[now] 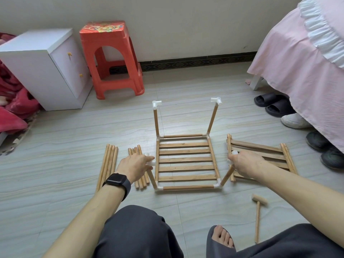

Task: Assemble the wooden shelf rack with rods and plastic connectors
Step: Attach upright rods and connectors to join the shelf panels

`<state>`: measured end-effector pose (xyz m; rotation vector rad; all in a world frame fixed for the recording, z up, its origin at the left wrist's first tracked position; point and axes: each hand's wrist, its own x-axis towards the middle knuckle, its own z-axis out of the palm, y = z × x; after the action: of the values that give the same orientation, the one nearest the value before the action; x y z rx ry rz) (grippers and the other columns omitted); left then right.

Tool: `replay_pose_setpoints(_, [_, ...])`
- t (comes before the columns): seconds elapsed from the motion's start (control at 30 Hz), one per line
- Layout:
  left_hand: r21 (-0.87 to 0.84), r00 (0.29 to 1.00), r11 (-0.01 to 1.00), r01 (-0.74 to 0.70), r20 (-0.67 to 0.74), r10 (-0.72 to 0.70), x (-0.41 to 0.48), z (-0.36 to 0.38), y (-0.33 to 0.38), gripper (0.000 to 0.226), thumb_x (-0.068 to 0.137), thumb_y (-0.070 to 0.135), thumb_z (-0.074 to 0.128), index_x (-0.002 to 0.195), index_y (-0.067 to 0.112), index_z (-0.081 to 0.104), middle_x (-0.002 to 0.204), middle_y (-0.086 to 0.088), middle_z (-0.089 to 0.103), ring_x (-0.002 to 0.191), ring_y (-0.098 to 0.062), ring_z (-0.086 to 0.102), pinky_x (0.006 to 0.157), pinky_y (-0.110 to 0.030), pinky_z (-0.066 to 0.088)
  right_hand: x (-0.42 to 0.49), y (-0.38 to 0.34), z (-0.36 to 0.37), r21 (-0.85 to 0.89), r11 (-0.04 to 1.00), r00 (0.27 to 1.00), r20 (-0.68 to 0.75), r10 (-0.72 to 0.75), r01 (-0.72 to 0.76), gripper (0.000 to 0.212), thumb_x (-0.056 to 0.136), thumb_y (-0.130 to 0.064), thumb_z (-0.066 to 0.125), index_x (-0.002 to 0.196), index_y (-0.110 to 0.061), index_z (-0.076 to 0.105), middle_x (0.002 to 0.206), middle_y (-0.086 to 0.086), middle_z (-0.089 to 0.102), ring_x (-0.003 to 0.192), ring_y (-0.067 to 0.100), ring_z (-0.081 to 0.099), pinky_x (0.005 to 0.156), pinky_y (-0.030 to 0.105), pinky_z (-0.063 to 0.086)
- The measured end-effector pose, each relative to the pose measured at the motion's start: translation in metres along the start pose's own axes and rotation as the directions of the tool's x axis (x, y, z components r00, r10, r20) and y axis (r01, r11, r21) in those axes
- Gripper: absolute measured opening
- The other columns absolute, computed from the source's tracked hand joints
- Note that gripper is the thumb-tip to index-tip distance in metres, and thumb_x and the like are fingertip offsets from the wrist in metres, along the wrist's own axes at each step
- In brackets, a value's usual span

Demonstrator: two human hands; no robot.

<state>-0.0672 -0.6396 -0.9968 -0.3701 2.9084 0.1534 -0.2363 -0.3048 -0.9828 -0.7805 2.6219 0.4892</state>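
Observation:
A slatted wooden shelf lies on the floor, framed by rods and white plastic corner connectors. Two far uprights carry white connectors, one on the left and one on the right. My left hand grips the white connector atop the near-left upright rod. My right hand grips the connector atop the near-right upright. Loose long rods and shorter rods lie left of the shelf. More slat panels lie stacked on the right.
A small wooden mallet lies on the floor at lower right. A red plastic stool and a white cabinet stand at the back left. A pink bed skirt with several shoes beneath it borders the right.

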Motion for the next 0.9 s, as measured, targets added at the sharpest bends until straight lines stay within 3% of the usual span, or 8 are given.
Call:
replay_pose_setpoints(0.27, [-0.009, 1.000, 1.000, -0.002, 0.012, 0.002, 0.001, 0.003, -0.003, 0.049, 0.103, 0.044, 0.052, 0.150, 0.043, 0.041, 0.123, 0.000, 0.069, 0.105, -0.021, 0.065, 0.077, -0.029, 0.050, -0.004, -0.005, -0.009, -0.041, 0.999, 0.997, 0.069, 0.033, -0.031, 0.036, 0.103, -0.016, 0.045, 0.136, -0.030, 0.048, 0.094, -0.002, 0.052, 0.086, 0.022, 0.055, 0.066, 0.034, 0.047])
replay_pose_setpoints(0.4, [-0.144, 1.000, 0.990, 0.012, 0.017, -0.010, -0.010, 0.011, -0.018, 0.070, 0.103, 0.051, 0.047, 0.155, 0.055, 0.001, 0.113, 0.007, 0.068, 0.088, -0.013, 0.065, 0.070, -0.028, 0.056, -0.008, -0.023, -0.031, -0.136, 0.990, 0.999, 0.032, 0.032, -0.027, 0.056, 0.103, -0.038, 0.046, 0.154, -0.037, 0.022, 0.123, 0.006, 0.058, 0.100, 0.023, 0.061, 0.066, 0.035, 0.045])
replay_pose_setpoints(0.5, [-0.303, 0.992, 0.945, 0.126, 0.028, -0.123, -0.023, 0.021, -0.044, 0.083, 0.101, 0.050, 0.051, 0.155, 0.050, -0.011, 0.113, 0.009, 0.068, 0.094, -0.014, 0.067, 0.080, -0.035, 0.058, -0.010, -0.056, -0.061, -0.077, 0.995, 0.987, -0.137, -0.080, 0.070, 0.061, 0.100, -0.052, 0.046, 0.154, -0.034, 0.025, 0.140, 0.012, 0.050, 0.120, 0.030, 0.055, 0.087, 0.044, 0.052])
replay_pose_setpoints(0.6, [-0.324, 0.961, 0.905, 0.275, 0.131, -0.245, -0.038, 0.038, -0.079, 0.086, 0.099, 0.043, 0.055, 0.158, 0.044, -0.007, 0.126, 0.004, 0.065, 0.106, -0.019, 0.064, 0.090, -0.038, 0.056, -0.009, -0.107, -0.083, 0.012, 0.968, 0.949, -0.200, -0.244, 0.251, 0.059, 0.099, -0.057, 0.045, 0.152, -0.034, 0.031, 0.150, 0.005, 0.045, 0.135, 0.029, 0.044, 0.106, 0.051, 0.044])
replay_pose_setpoints(0.7, [-0.350, 0.916, 0.849, 0.396, 0.217, -0.337, -0.049, 0.057, -0.108, 0.079, 0.098, 0.037, 0.056, 0.161, 0.034, 0.007, 0.122, -0.004, 0.064, 0.106, -0.026, 0.062, 0.092, -0.044, 0.054, 0.000, -0.162, -0.090, 0.064, 0.919, 0.905, -0.215, -0.368, 0.389, 0.061, 0.098, -0.062, 0.041, 0.153, -0.038, 0.028, 0.154, 0.002, 0.041, 0.139, 0.028, 0.039, 0.109, 0.050, 0.043])
replay_pose_setpoints(0.8, [-0.354, 0.875, 0.804, 0.478, 0.265, -0.404, -0.052, 0.080, -0.131, 0.076, 0.096, 0.036, 0.055, 0.161, 0.028, 0.015, 0.133, -0.011, 0.058, 0.117, -0.030, 0.058, 0.098, -0.043, 0.050, 0.016, -0.215, -0.085, 0.101, 0.872, 0.850, -0.304, -0.431, 0.479, 0.062, 0.098, -0.065, 0.035, 0.152, -0.034, 0.031, 0.156, 0.001, 0.039, 0.142, 0.027, 0.033, 0.112, 0.046, 0.038])
replay_pose_setpoints(0.9, [-0.383, 0.838, 0.747, 0.544, 0.302, -0.455, -0.047, 0.104, -0.148, 0.059, 0.095, 0.034, 0.051, 0.150, 0.026, 0.034, 0.128, -0.013, 0.054, 0.108, -0.034, 0.060, 0.095, -0.044, 0.052, 0.035, -0.258, -0.069, 0.122, 0.855, 0.834, -0.330, -0.443, 0.503, 0.060, 0.099, -0.066, 0.031, 0.148, -0.032, 0.039, 0.154, 0.000, 0.043, 0.145, 0.025, 0.029, 0.115, 0.044, 0.033])
